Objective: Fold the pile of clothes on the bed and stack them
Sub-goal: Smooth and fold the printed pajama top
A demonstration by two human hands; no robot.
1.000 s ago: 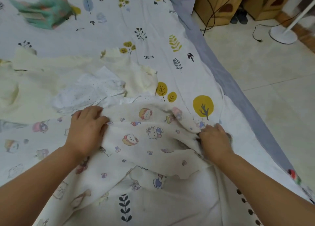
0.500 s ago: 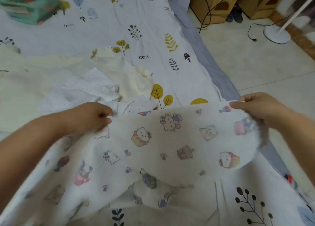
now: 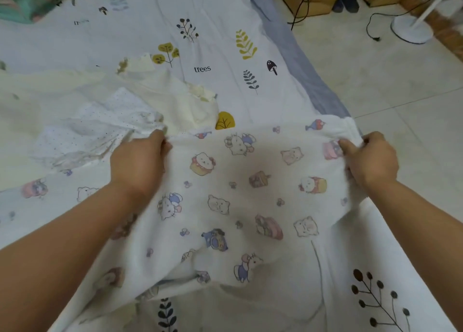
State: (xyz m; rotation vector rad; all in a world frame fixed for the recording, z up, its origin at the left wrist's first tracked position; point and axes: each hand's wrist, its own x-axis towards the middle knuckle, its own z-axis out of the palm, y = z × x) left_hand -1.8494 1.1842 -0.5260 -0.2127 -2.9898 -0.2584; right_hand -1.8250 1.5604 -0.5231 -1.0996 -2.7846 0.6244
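Holding a cartoon-print garment (image 3: 245, 196) stretched over the bed (image 3: 225, 18).

Gripping its far edge with the left hand (image 3: 140, 163) and right hand (image 3: 370, 158), both clenched on cloth. Lying beyond: a dotted white piece (image 3: 97, 131), a cream piece (image 3: 175, 98), possibly folded teal clothing (image 3: 27, 0), blurred.

A single head-worn wide-angle view looks forward and down, close over the bed (image 3: 213, 13), floor (image 3: 400, 93) at right.
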